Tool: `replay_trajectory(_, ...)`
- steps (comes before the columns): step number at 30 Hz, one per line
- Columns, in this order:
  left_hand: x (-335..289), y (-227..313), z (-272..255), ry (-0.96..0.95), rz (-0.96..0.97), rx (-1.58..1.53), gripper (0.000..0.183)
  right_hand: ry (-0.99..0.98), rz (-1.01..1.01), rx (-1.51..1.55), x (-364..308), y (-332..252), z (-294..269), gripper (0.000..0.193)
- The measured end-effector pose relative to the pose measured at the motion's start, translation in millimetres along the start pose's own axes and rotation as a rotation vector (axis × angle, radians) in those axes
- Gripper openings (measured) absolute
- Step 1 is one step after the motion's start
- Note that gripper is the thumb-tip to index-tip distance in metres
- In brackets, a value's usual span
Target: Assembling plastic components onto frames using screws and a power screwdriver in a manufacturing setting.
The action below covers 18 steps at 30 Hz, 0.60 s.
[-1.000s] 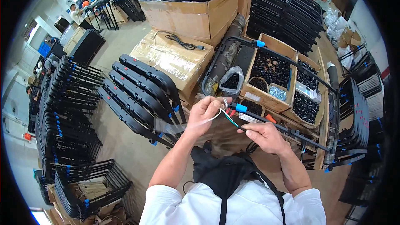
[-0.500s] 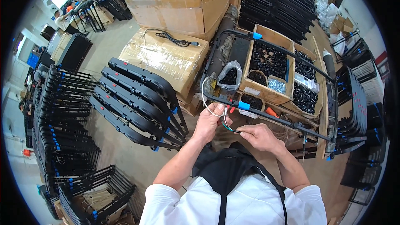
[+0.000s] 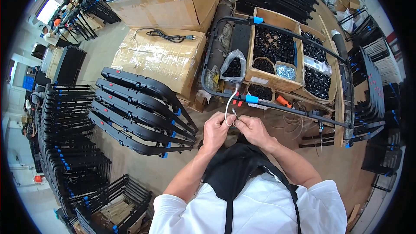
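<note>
Close together in front of my chest, my left hand (image 3: 216, 131) and my right hand (image 3: 253, 131) are both closed, thumbs and fingers pinching. A white cable (image 3: 228, 104) runs from the near rail of a black tubular frame (image 3: 290, 112) down into the fingers of my left hand. Between the two thumbs a short silvery or light wire end (image 3: 234, 112) sticks up. The fingers hide exactly what my right hand pinches; it seems to be the lower part of the wire. Blue clips (image 3: 251, 99) and small red pieces sit on the rail just beyond.
Inside the frame stands a wooden box (image 3: 271, 78) of small black parts and screws, beside a plastic bag (image 3: 234, 66) of black parts. Black curved panels (image 3: 141, 117) lean at left. A coiled power cord (image 3: 167, 37) lies on a carton (image 3: 158, 60). An orange-handled tool (image 3: 284, 101) rests beneath the rail.
My right hand has come in against my left. The green and black wires between them no longer show. The white cable has shifted from left of my hand to above it. The view has shifted slightly.
</note>
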State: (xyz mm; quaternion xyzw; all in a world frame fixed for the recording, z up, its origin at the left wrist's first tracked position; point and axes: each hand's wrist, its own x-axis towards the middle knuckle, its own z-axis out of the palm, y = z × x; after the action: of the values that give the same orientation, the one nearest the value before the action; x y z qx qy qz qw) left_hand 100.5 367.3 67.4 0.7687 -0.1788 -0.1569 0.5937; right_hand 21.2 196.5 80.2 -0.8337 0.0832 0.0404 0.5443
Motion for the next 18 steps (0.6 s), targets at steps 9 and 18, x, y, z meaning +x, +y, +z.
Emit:
replay_trajectory(9, -5, -26, -14, -0.264, 0.005, -0.018, 0.035, 0.090, 0.073, 0.049, 7, 36, 22, 0.029)
replay_trajectory(18, 2, -68, 12, -0.163, -0.330, -0.241, 0.026, -0.076, 0.037, 0.000, 16, 70, 33, 0.031)
